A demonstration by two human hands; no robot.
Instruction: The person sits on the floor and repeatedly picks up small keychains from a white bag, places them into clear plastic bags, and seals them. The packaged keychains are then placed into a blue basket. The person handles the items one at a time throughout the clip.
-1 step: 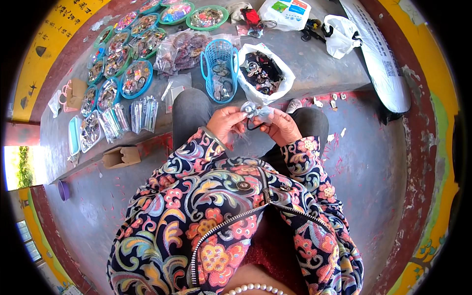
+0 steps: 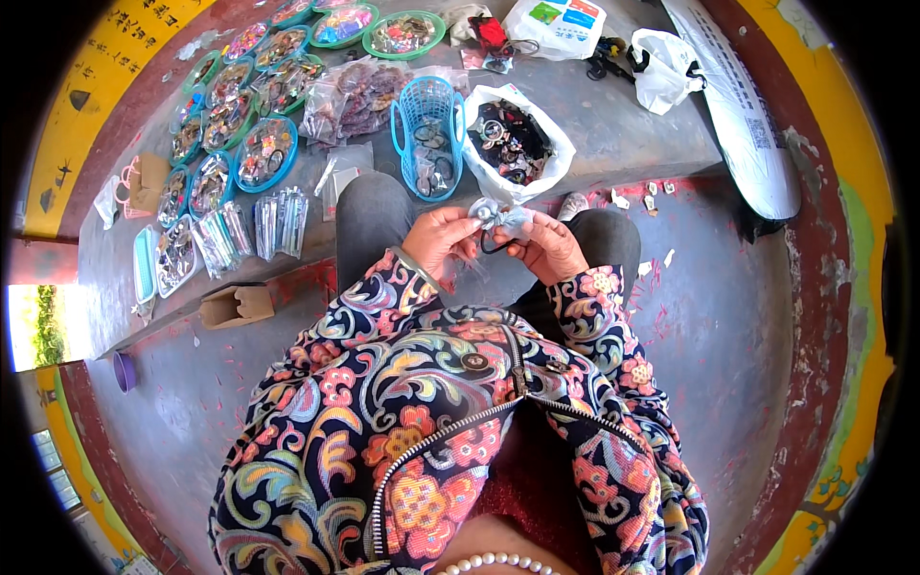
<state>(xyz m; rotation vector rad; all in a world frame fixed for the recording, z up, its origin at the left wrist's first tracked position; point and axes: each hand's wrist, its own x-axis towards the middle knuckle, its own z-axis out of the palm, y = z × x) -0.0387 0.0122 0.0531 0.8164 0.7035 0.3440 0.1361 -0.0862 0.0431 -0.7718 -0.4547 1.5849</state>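
My left hand (image 2: 436,240) and my right hand (image 2: 548,251) meet above my knees, both pinching a small clear plastic packet (image 2: 500,218) with a pale ornament inside. A thin black loop (image 2: 494,249) hangs under it between my fingers. Just beyond my hands, on a low grey concrete ledge (image 2: 613,144), stand a blue plastic basket (image 2: 428,134) and an open white bag (image 2: 513,139) full of dark hair accessories.
Several round blue and green trays (image 2: 264,153) of small accessories cover the ledge's left part, with clear packets (image 2: 278,222) and a bagged heap (image 2: 355,96) beside them. White bags (image 2: 666,67) lie at the far right. A small cardboard box (image 2: 238,305) sits on the floor.
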